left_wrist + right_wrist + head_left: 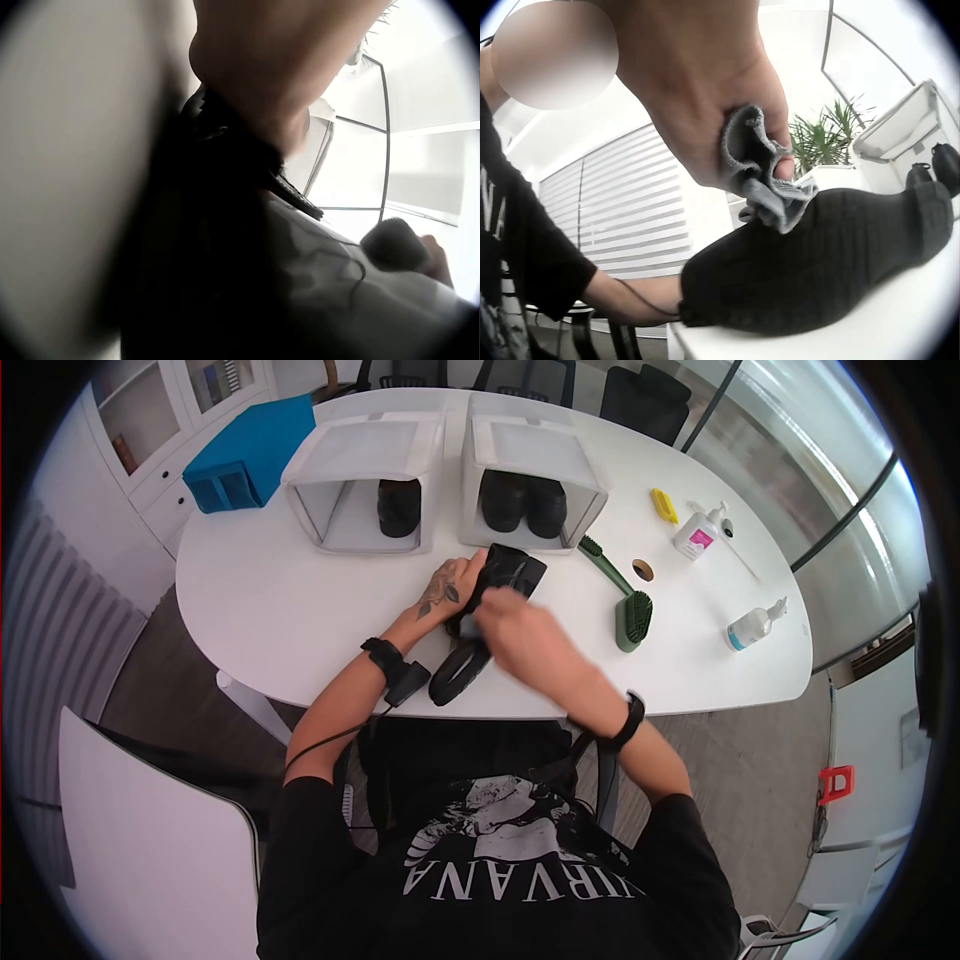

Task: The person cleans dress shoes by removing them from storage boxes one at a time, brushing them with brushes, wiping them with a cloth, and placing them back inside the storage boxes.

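A black shoe (462,670) is gripped by the left hand (447,588) near one end, over the table's front part. The right hand (530,640), slightly blurred, is over the shoe's middle. In the right wrist view, the right hand (712,105) pinches a crumpled grey cloth (769,184) against the edge of the shoe (817,262), whose sole faces the camera. The left wrist view has the left hand (277,67) large above a dark, unclear mass; the left fingertips are hidden there.
Two white open-fronted boxes (365,452) (535,455) hold black shoes at the back of the table (240,600). A blue folded item (250,450) lies left. Rightward are a green brush (634,622), yellow object (663,506) and two bottles (697,536) (752,628).
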`<act>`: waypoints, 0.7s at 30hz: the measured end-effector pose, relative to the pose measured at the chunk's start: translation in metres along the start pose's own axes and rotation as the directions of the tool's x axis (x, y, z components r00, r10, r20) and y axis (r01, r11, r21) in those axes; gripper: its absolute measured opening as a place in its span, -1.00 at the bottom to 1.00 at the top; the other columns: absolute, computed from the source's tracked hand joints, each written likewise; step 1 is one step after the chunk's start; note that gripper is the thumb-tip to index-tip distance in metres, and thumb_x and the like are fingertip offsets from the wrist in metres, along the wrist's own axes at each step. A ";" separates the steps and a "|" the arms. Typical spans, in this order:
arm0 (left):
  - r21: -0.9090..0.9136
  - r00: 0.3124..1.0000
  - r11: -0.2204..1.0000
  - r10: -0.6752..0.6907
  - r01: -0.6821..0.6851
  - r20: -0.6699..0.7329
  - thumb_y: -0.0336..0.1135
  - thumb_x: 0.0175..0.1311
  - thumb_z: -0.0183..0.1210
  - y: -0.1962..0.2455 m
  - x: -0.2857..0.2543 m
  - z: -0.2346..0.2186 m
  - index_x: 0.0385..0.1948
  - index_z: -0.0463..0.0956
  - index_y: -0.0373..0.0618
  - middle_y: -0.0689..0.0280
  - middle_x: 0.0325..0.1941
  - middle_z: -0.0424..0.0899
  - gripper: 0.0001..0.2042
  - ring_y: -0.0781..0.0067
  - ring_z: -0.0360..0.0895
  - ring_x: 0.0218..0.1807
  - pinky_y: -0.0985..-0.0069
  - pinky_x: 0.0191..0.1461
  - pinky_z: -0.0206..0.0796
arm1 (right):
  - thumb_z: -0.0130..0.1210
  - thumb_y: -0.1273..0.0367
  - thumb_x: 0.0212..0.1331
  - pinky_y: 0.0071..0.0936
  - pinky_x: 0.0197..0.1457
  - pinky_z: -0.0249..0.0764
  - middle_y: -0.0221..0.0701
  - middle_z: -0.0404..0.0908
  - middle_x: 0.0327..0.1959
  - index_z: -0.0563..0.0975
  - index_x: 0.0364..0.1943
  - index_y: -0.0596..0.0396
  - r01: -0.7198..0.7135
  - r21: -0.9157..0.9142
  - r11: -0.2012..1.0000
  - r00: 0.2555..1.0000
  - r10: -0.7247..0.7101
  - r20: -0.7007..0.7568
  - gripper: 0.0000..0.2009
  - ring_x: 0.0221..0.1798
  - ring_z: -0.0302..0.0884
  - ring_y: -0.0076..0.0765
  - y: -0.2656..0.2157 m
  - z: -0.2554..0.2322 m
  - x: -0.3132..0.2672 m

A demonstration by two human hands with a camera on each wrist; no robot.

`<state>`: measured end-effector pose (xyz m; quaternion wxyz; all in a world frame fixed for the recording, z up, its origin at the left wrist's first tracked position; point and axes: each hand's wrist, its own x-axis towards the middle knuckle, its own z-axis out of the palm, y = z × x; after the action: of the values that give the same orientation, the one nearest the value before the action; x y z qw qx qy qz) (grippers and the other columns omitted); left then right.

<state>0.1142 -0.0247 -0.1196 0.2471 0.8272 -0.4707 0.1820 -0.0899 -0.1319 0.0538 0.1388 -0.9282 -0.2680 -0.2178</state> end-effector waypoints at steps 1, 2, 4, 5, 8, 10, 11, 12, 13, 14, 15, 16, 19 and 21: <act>0.004 1.000 1.000 0.000 0.000 0.000 -0.46 0.47 -0.04 -0.002 -0.002 -0.001 0.41 0.32 -0.29 -0.09 -0.11 0.65 -0.52 -0.17 0.61 -0.04 0.01 0.07 0.46 | 0.16 0.57 0.08 -0.12 -0.08 0.61 -0.16 0.53 -0.25 0.59 -0.28 0.27 -0.065 -0.031 0.997 0.997 0.066 0.034 -0.89 -0.10 0.60 0.06 0.018 0.001 0.009; -0.018 0.997 0.999 0.041 -0.042 -0.062 -0.45 0.47 -0.03 -0.003 -0.003 0.001 0.41 0.32 -0.29 -0.09 -0.12 0.65 -0.53 -0.17 0.61 -0.06 0.01 0.04 0.47 | 0.15 0.58 0.12 -0.07 -0.08 0.60 -0.13 0.56 -0.26 0.60 -0.30 0.28 -0.129 -0.067 0.989 0.989 0.133 0.066 -0.92 -0.12 0.62 0.12 0.038 0.001 0.017; -0.038 0.988 0.996 0.078 -0.084 -0.130 -0.44 0.47 -0.02 -0.003 -0.001 0.004 0.40 0.33 -0.28 -0.09 -0.14 0.64 -0.54 -0.16 0.61 -0.07 0.02 0.01 0.47 | 0.14 0.58 0.16 -0.01 -0.05 0.57 -0.06 0.59 -0.30 0.62 -0.34 0.31 -0.234 -0.049 0.971 0.967 0.238 0.087 -0.93 -0.14 0.62 0.21 0.089 0.016 0.026; -0.073 0.990 0.996 0.038 -0.048 -0.133 -0.42 0.48 -0.02 -0.003 0.000 0.006 0.39 0.34 -0.28 -0.09 -0.15 0.64 -0.54 -0.16 0.61 -0.08 0.02 0.00 0.47 | 0.13 0.58 0.16 0.02 -0.03 0.54 -0.04 0.62 -0.29 0.64 -0.34 0.31 -0.232 0.055 0.971 0.973 0.232 0.021 -0.92 -0.13 0.63 0.23 0.105 0.019 0.027; -0.107 0.991 0.994 0.004 -0.018 -0.131 -0.41 0.50 -0.02 -0.005 0.001 0.008 0.38 0.35 -0.26 -0.09 -0.16 0.64 -0.57 -0.16 0.61 -0.09 0.03 -0.01 0.47 | 0.11 0.60 0.12 0.00 -0.02 0.56 0.00 0.62 -0.28 0.65 -0.36 0.34 -0.216 0.085 0.973 0.976 0.217 -0.008 -0.90 -0.17 0.64 0.25 0.109 0.014 0.030; -0.115 0.992 0.993 0.007 -0.022 -0.130 -0.40 0.51 -0.03 -0.006 0.002 0.009 0.37 0.36 -0.25 -0.09 -0.16 0.64 -0.58 -0.16 0.61 -0.09 0.02 -0.01 0.48 | 0.14 0.58 0.15 0.00 -0.04 0.56 -0.02 0.58 -0.26 0.63 -0.31 0.34 -0.204 0.056 0.977 0.979 0.204 0.004 -0.91 -0.18 0.62 0.25 0.088 0.015 0.019; -0.115 0.992 0.993 -0.009 -0.005 -0.123 -0.40 0.52 -0.03 -0.005 0.002 0.009 0.36 0.36 -0.25 -0.09 -0.15 0.65 -0.59 -0.17 0.61 -0.09 0.01 -0.02 0.48 | 0.16 0.57 0.18 -0.01 -0.06 0.55 -0.06 0.57 -0.25 0.62 -0.27 0.31 -0.195 0.061 0.979 0.981 0.196 -0.006 -0.92 -0.18 0.61 0.22 0.070 0.013 0.014; -0.117 0.993 0.993 -0.026 0.013 -0.113 -0.40 0.52 -0.03 -0.003 0.001 0.010 0.35 0.37 -0.25 -0.08 -0.15 0.65 -0.59 -0.18 0.62 -0.10 0.00 -0.02 0.48 | 0.19 0.55 0.21 -0.02 -0.07 0.54 -0.11 0.56 -0.24 0.61 -0.23 0.27 -0.189 0.067 0.980 0.982 0.190 -0.014 -0.91 -0.19 0.61 0.18 0.052 0.010 0.010; -0.124 0.993 0.992 -0.032 0.018 -0.112 -0.40 0.52 -0.03 -0.002 0.001 0.011 0.35 0.37 -0.25 -0.08 -0.15 0.65 -0.59 -0.18 0.62 -0.10 0.00 -0.02 0.48 | 0.20 0.57 0.20 -0.05 -0.10 0.54 -0.15 0.52 -0.26 0.59 -0.23 0.25 -0.167 0.074 0.983 0.984 0.171 -0.050 -0.91 -0.21 0.60 0.14 0.037 0.008 0.005; -0.135 0.990 0.991 -0.010 -0.009 -0.138 -0.40 0.52 -0.03 -0.002 0.002 0.010 0.34 0.38 -0.24 -0.09 -0.14 0.65 -0.60 -0.18 0.62 -0.10 0.00 -0.03 0.49 | 0.20 0.57 0.20 -0.05 -0.10 0.54 -0.15 0.52 -0.26 0.59 -0.23 0.25 -0.172 0.077 0.982 0.984 0.176 -0.042 -0.91 -0.21 0.60 0.14 0.025 0.005 0.001; -0.142 0.987 0.989 0.015 -0.038 -0.161 -0.40 0.51 -0.02 -0.002 0.003 0.008 0.33 0.39 -0.24 -0.09 -0.14 0.65 -0.60 -0.19 0.62 -0.10 -0.01 -0.03 0.49 | 0.20 0.58 0.20 -0.06 -0.10 0.55 -0.15 0.52 -0.26 0.59 -0.23 0.24 -0.170 0.101 0.980 0.983 0.176 -0.054 -0.91 -0.20 0.60 0.12 0.014 0.002 -0.002; -0.143 0.988 0.989 0.016 -0.038 -0.151 -0.40 0.51 -0.02 -0.002 0.004 0.006 0.33 0.39 -0.24 -0.09 -0.14 0.65 -0.60 -0.19 0.62 -0.10 -0.01 -0.03 0.49 | 0.20 0.58 0.20 -0.07 -0.11 0.55 -0.16 0.51 -0.26 0.60 -0.23 0.24 -0.168 0.125 0.978 0.982 0.177 -0.070 -0.91 -0.20 0.60 0.10 0.004 -0.001 -0.005; -0.309 0.987 0.942 -0.152 0.130 -0.047 -0.15 0.69 -0.19 -0.001 0.010 0.007 0.34 0.43 -0.14 -0.17 -0.06 0.69 -0.59 -0.35 0.60 -0.02 0.01 0.14 0.44 | 0.14 0.59 0.13 -0.10 -0.08 0.58 -0.14 0.48 -0.25 0.55 -0.21 0.30 -0.115 0.175 0.978 0.993 0.119 -0.015 -0.86 -0.12 0.58 0.08 -0.023 0.002 -0.017; -0.305 0.985 0.942 -0.164 0.139 -0.059 -0.11 0.69 -0.20 -0.003 0.006 0.009 0.28 0.49 -0.16 -0.19 -0.08 0.70 -0.58 -0.35 0.59 -0.01 0.02 0.16 0.43 | 0.11 0.61 0.10 -0.09 -0.11 0.58 -0.14 0.46 -0.25 0.52 -0.19 0.29 -0.073 0.260 0.963 0.997 0.067 0.034 -0.83 -0.13 0.56 0.09 -0.043 0.011 -0.027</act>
<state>0.1206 -0.0322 -0.1244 0.4025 0.8055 -0.4170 0.1232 -0.1304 -0.1048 0.0377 0.2639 -0.9134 -0.2631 -0.1641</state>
